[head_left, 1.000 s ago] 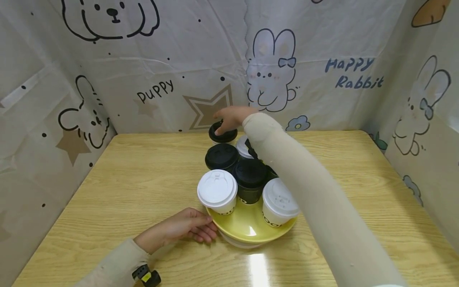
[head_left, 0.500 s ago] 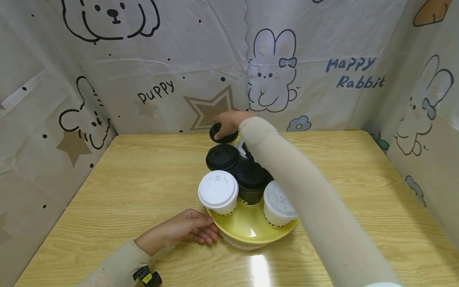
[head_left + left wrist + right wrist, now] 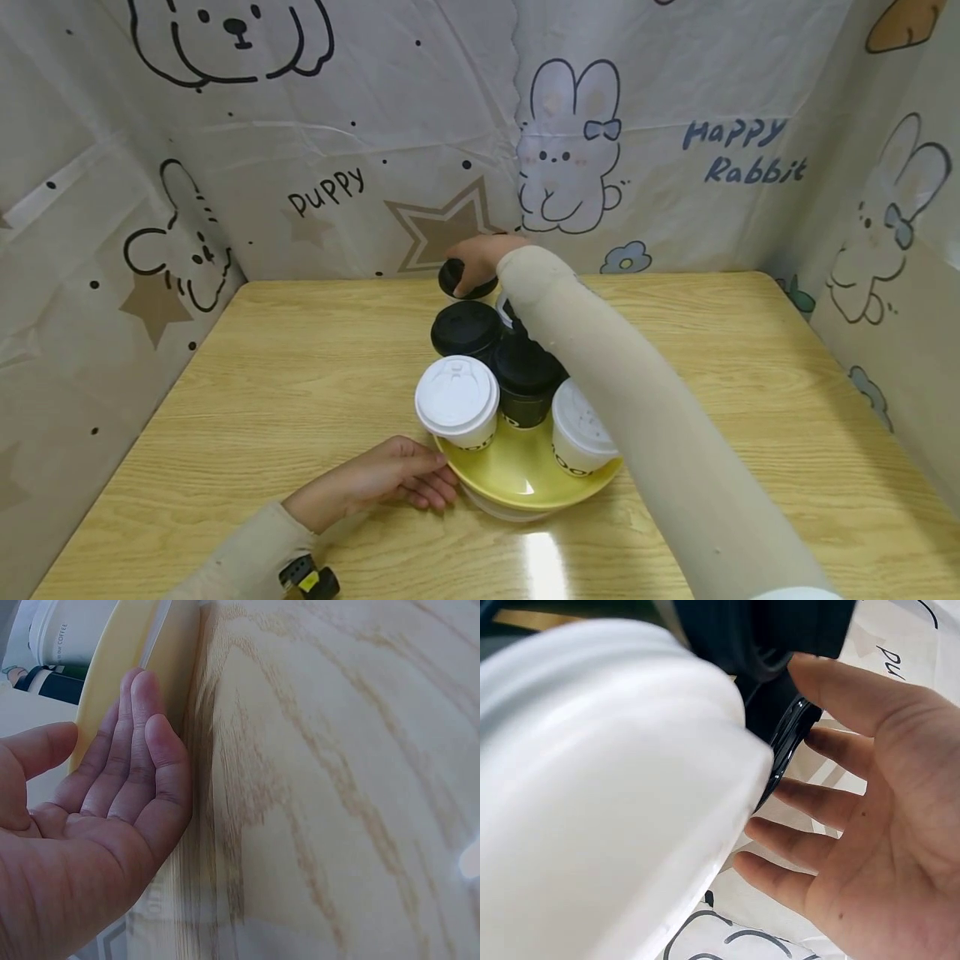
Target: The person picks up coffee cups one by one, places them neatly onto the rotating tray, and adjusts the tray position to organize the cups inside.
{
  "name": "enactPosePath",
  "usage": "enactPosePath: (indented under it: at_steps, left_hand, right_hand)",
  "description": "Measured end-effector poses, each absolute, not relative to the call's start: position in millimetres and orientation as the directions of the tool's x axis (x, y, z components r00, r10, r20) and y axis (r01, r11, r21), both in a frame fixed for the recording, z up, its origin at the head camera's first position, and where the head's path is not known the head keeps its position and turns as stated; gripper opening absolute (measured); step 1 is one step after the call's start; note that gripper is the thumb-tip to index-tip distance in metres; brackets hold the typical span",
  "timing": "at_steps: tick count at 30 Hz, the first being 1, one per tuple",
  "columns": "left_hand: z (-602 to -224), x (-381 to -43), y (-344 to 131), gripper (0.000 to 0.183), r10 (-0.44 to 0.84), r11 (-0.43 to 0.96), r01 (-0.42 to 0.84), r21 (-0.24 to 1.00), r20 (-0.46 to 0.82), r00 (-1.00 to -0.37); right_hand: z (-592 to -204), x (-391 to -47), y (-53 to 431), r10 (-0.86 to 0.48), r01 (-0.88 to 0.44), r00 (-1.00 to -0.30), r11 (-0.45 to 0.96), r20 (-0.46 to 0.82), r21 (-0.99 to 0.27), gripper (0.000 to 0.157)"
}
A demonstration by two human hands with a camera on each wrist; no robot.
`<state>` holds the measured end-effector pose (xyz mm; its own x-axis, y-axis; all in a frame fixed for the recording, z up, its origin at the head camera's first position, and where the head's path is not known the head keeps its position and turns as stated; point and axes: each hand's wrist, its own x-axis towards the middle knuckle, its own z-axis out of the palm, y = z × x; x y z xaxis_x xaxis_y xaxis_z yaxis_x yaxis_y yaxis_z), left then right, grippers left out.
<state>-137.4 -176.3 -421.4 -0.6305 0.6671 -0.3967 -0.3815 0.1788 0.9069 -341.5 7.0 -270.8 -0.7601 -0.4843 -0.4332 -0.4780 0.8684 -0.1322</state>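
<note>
My right hand (image 3: pixel 483 260) reaches over the far cup (image 3: pixel 451 277) with a black lid, gripping round its lid. In the right wrist view, the fingers (image 3: pixel 810 802) and thumb lie about the glossy black lid (image 3: pixel 789 742), partly hidden behind a white lid. My left hand (image 3: pixel 401 475) touches the left rim of a round yellow plate (image 3: pixel 517 492). Its fingers (image 3: pixel 139 750) lie straight along the rim's outside in the left wrist view, thumb apart. White-lidded cups (image 3: pixel 456 396) and black-lidded cups (image 3: pixel 465 327) crowd the plate.
Another white-lidded cup (image 3: pixel 581 425) stands at the plate's right front, partly behind the right sleeve (image 3: pixel 660 400). A pale base (image 3: pixel 506 510) shows beneath the plate. The wooden table (image 3: pixel 300 375) meets a printed cloth wall (image 3: pixel 420 125) just behind the far cup.
My right hand has come down onto the far black lid, its fingers now behind and around it. The left hand stays at the plate's rim.
</note>
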Motion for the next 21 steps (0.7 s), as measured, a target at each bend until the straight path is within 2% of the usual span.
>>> enactPosePath:
  at_steps: [21]
  left_hand:
    - [-415.9,-135.4,-176.7,0.041,0.660,0.182,-0.385,0.905,-0.403,-0.635]
  right_hand:
    - [-270.3,-339.8,0.0,-0.517,-0.518,-0.748,0.847,-0.415,-0.121,0.072]
